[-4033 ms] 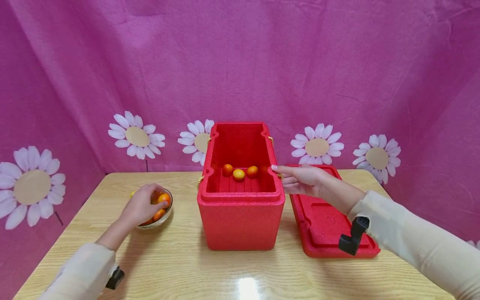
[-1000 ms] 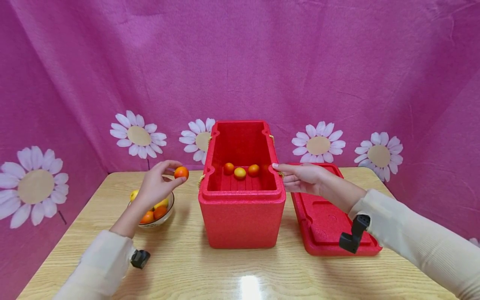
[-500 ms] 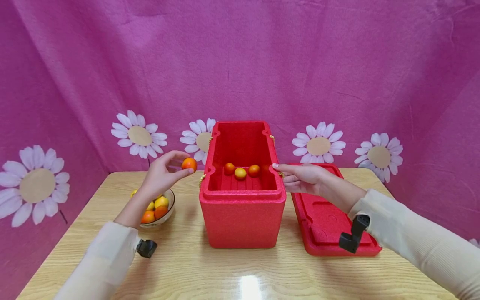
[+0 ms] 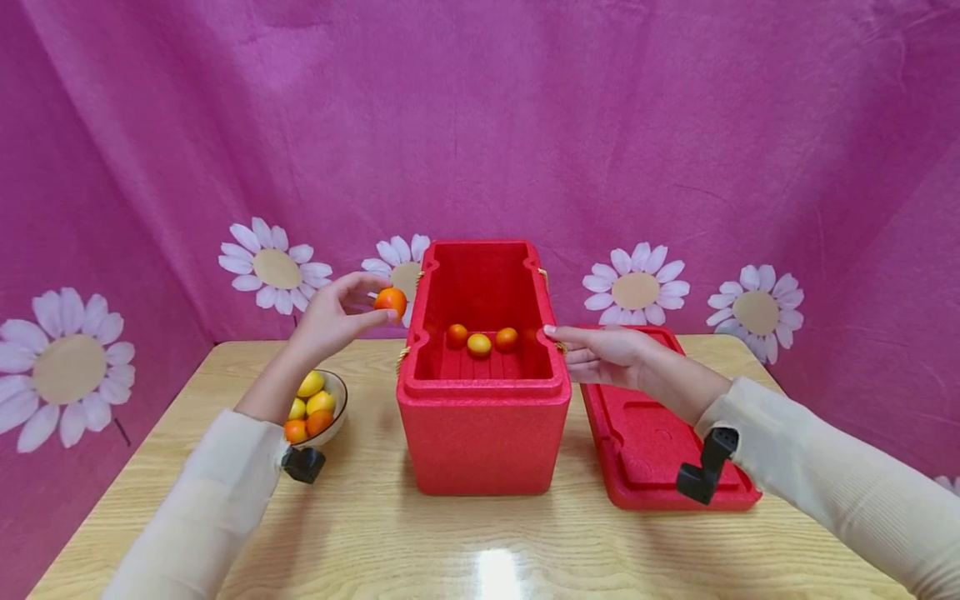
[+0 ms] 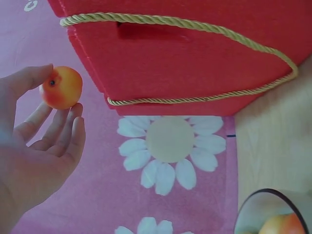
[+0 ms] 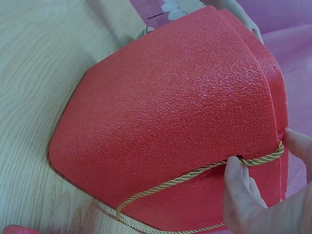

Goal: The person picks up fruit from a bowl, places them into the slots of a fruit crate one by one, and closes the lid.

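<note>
Orange fruit [image 4: 391, 305]: held aloft, left of centre in the head view, outside the red box [image 4: 483, 446] and short of its left rim. Height relative to the rim: cannot tell.

Hands: left hand [image 4: 330, 318] pinches the fruit between thumb and fingertips, the palm well clear. Right hand [image 4: 611, 354] has its fingers nearly straight along the box's right side, thumb spread to the rim, close by the gold cord [image 6: 264, 159]; it seems to be steadying the box. Whether it grips the cord, cannot tell.

Bench [image 4: 375, 533]: bowl [image 4: 338, 389] at left, partly hidden by the left arm, with yellow and orange fruit in it. Lid [image 4: 667, 450] lies off, right of the box. Two orange fruits and one yellow lie on the box floor, mid-frame.

Step, as I judge it: mid-transfer, bowl to box, with several pieces left. Next move would call for carrying the fruit rightward over the left rim, lowering it inside and releasing it low, since round fruit could roll or knock the others.
</note>
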Demonstrator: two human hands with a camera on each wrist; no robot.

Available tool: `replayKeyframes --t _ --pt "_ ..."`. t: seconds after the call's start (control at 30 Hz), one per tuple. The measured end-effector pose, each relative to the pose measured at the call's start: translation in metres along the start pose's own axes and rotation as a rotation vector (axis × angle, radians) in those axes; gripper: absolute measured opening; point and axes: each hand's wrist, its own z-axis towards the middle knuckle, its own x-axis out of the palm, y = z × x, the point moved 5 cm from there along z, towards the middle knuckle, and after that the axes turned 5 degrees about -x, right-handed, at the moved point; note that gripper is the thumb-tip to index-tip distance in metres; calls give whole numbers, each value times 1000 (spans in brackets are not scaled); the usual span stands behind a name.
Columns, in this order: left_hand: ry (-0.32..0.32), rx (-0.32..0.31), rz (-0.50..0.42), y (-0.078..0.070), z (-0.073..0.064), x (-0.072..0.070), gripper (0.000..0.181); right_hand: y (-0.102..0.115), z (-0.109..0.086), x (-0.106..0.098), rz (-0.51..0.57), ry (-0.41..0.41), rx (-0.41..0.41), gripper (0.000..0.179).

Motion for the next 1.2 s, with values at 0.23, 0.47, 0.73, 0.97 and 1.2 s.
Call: replayKeyframes --t 0.23,0.47,0.73,0.97,1.2 --pt "25 24 -57 -14 7 -1 41 1 0 0 -9 -1 -5 31" --pt "39 33 -45 -24 15 0 41 1 1 1 -17 19 -8 24" --pt "28 46 -98 -41 30 2 42 2 0 -1 -31 -13 1 54" --pt "18 69 -160 -64 41 6 39 2 1 0 -56 -11 8 65" --pt "52 87 -186 -90 49 18 38 2 2 -1 -84 15 1 68"
